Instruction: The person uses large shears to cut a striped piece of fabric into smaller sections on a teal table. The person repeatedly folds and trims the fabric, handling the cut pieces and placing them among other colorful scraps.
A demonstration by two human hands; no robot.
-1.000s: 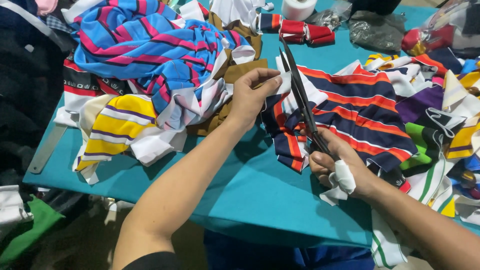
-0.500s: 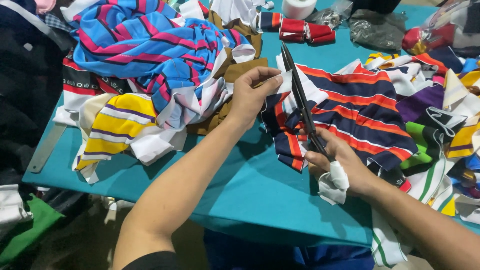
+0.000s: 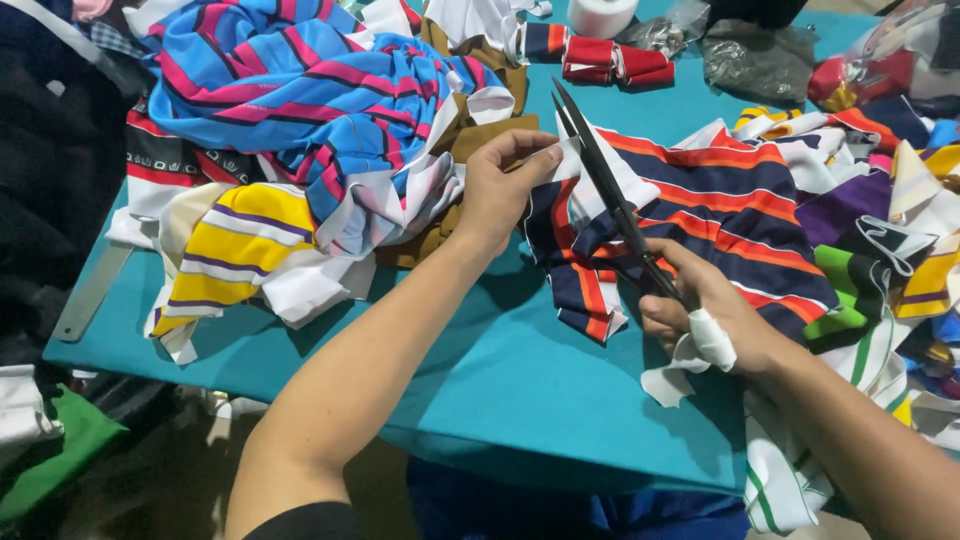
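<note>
Between both hands, long black scissors [image 3: 610, 195] point away, blades slightly parted; right hand [image 3: 715, 320] grips their handles, left hand [image 3: 505, 185] pinches the striped cloth [image 3: 720, 220] edge on the tabletop [image 3: 480, 370].

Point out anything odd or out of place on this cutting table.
A white cloth strip is wrapped round a finger of the right hand holding the scissors. A metal ruler pokes out from under the fabric heap at the table's left edge.

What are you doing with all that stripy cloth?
A person is cutting cloth at a teal table. The right hand works long black scissors, blades parted, over a navy, orange and red striped piece. The left hand pinches that piece's white edge by the blades. More striped cloth is heaped around.
</note>
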